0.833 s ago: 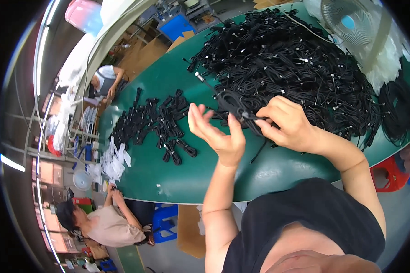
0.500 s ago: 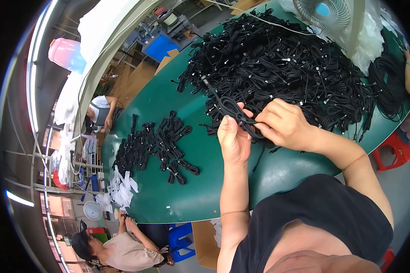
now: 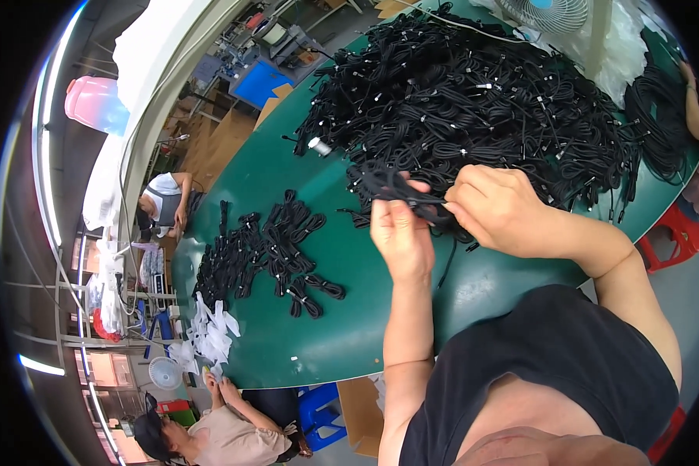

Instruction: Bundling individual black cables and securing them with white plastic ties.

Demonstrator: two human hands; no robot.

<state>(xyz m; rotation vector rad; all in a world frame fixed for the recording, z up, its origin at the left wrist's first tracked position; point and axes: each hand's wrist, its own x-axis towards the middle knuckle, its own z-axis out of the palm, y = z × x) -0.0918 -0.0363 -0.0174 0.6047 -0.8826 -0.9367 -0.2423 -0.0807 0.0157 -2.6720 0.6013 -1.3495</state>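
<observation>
A looped bundle of black cable (image 3: 392, 185) is held in front of me, above the green table. My left hand (image 3: 402, 231) is closed round its near side, thumb on top. My right hand (image 3: 495, 208) pinches a thin dark strand at the bundle's right end; whether that is cable or a tie is too small to tell. A loose cable end hangs below the hands. Just beyond, a large heap of black coiled cables (image 3: 474, 101) with small metal plugs covers the far table. A small whitish cylinder (image 3: 318, 146) shows at the heap's left edge.
Several tied cable bundles (image 3: 287, 233) lie left on the green table (image 3: 342, 334). White strips (image 3: 210, 330) sit at its left edge, near a co-worker (image 3: 225, 435). A fan (image 3: 547, 12) stands far right, by a black cable coil (image 3: 656, 124). A red stool (image 3: 672, 237) is at right.
My right hand has shifted slightly right, drawing the strand outward from the bundle. The cable end that stuck up from the bundle no longer shows there. The whitish cylinder has come into view.
</observation>
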